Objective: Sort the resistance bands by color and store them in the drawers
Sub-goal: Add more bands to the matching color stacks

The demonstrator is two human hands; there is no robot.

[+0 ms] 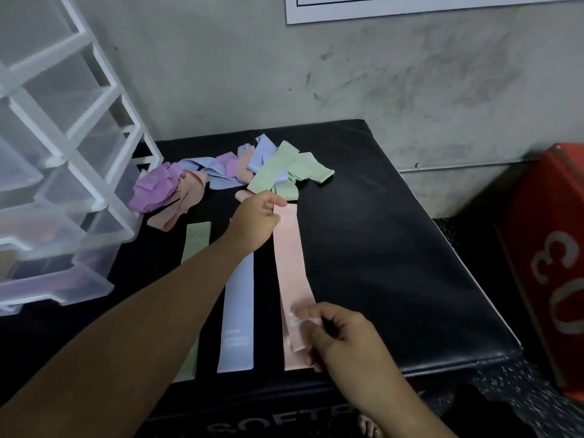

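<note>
on black pad (395,248) | left grip (254,221), right grip (343,335) pinch pink band (290,267) ends | band pile (227,175) behind | drawers (63,184) left

Surface (379,248): backs onto the wall (347,74).
Drawer unit (63,172): on the surface's left side.
Band pile (227,169): at the back, just right of the drawer unit.
Front row: left band (197,238), middle band (238,311) and right band (292,267), side by side before the pile.
Right band: left grip (256,219) at its far end, right grip (341,336) at its near end.
Numbered box (550,248): right of the surface.
</note>
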